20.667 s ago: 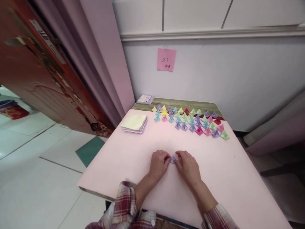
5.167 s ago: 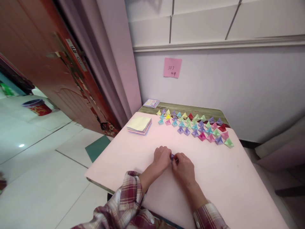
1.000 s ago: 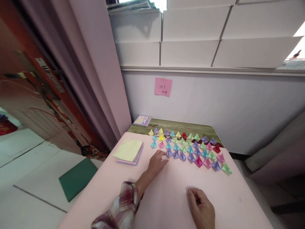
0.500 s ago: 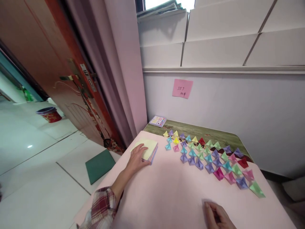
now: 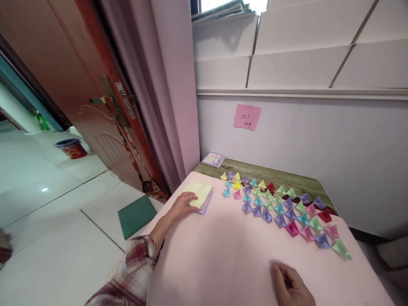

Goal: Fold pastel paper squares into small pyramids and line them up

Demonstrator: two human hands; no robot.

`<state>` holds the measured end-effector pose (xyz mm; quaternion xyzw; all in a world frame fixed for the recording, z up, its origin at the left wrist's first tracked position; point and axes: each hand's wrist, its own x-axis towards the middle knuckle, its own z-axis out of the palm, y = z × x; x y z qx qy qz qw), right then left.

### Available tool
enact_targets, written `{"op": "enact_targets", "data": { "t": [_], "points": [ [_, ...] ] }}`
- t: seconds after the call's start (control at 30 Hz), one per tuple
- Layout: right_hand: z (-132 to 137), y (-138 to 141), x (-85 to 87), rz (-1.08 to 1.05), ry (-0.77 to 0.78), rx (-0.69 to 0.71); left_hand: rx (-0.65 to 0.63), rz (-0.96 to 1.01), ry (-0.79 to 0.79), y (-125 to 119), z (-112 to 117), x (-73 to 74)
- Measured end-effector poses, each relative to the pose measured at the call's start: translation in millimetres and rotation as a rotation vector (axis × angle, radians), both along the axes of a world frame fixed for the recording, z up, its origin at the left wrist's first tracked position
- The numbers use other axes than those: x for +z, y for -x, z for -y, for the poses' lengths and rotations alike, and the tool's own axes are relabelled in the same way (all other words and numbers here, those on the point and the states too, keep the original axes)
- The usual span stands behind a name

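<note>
My left hand (image 5: pixel 182 205) reaches out to the far left of the pink table (image 5: pixel 219 255). Its fingers lie flat on the near edge of a stack of coloured paper squares (image 5: pixel 202 191) whose top sheet is yellow. My right hand (image 5: pixel 291 287) rests low on the table near its front edge, fingers loosely bent and together, with nothing visible in it. Several small folded paper pieces (image 5: pixel 280 209) in many colours lie in slanted rows across the back of the table, to the right of the stack.
A small printed paper pack (image 5: pixel 213 160) lies at the table's back left corner. A pink sticky note (image 5: pixel 247 117) hangs on the wall. A curtain (image 5: pixel 165 85) and an open red door (image 5: pixel 79 85) stand at left, with a green mat (image 5: pixel 136 214) on the floor.
Earlier both hands worked a small purple piece together. My left hand then reached to the rows of folded pieces and moved left onto the paper stack. My right hand has stayed resting on the table.
</note>
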<state>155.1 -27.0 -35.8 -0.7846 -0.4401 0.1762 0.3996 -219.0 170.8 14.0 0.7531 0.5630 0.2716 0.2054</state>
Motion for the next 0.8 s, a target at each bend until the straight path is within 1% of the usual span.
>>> {"op": "enact_targets", "data": {
  "t": [0.2, 0.43, 0.53, 0.63, 0.8],
  "points": [
    [1, -2, -1.4, -0.014, 0.02, 0.012, -0.04, -0.058, -0.007, 0, -4, -1.0],
    [1, -4, -3.5, -0.021, 0.013, 0.031, -0.067, 0.025, 0.047, 8, -11, -0.1],
    [0, -8, -7.4, -0.024, 0.05, 0.043, -0.077, 0.062, 0.067, 9, -12, 1.0],
    [-2, -13, -12.0, -0.038, 0.089, 0.077, -0.032, 0.125, 0.097, 6, -9, -0.4],
    [-4, -18, -13.0, -0.032, 0.111, 0.102, 0.139, 0.302, 0.135, -4, -5, -6.0]
  ]
}}
